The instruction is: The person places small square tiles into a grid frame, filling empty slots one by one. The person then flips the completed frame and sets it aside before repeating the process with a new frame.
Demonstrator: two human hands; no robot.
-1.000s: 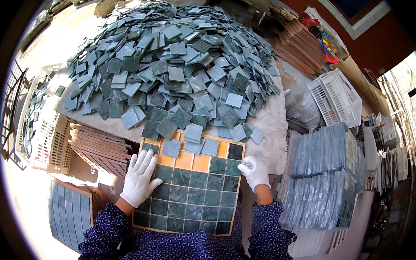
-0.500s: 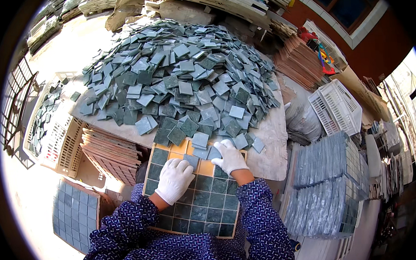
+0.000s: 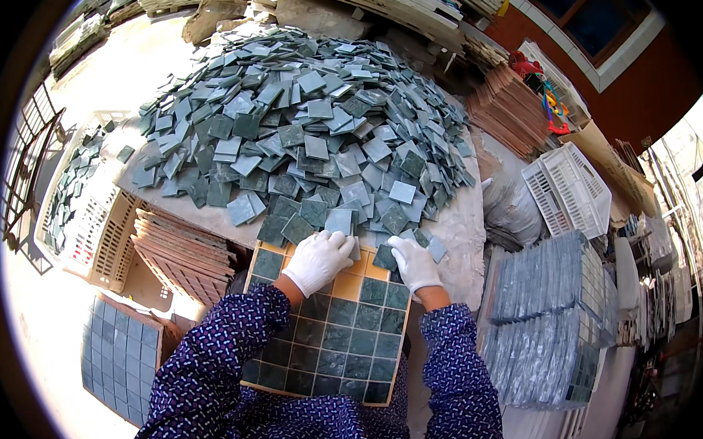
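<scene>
Both hands wear white gloves. My left hand (image 3: 316,263) is closed at the upper part of a grid tray (image 3: 346,286), its fingers curled at a grey stone tile (image 3: 356,251) that partly shows by the fingertips. My right hand (image 3: 416,265) pinches a dark green stone tile (image 3: 384,258) over the tray's upper right corner. Green tiles (image 3: 341,335) fill the tray's lower rows, while several upper cells show bare orange base. Loose square tiles (image 3: 338,220) lie just beyond the tray, at the near edge of a big heap (image 3: 285,136).
The heap lies on a pale tabletop (image 3: 467,254). Stacked brown trays (image 3: 182,254) and a white crate (image 3: 105,246) of tiles stand left, with a tiled panel (image 3: 120,355) lower left. At right are wrapped tile stacks (image 3: 532,321) and another white crate (image 3: 567,188).
My left hand has moved up and right to the tray's upper edge. My right hand has shifted right and slightly down, now pinching a dark green tile.
</scene>
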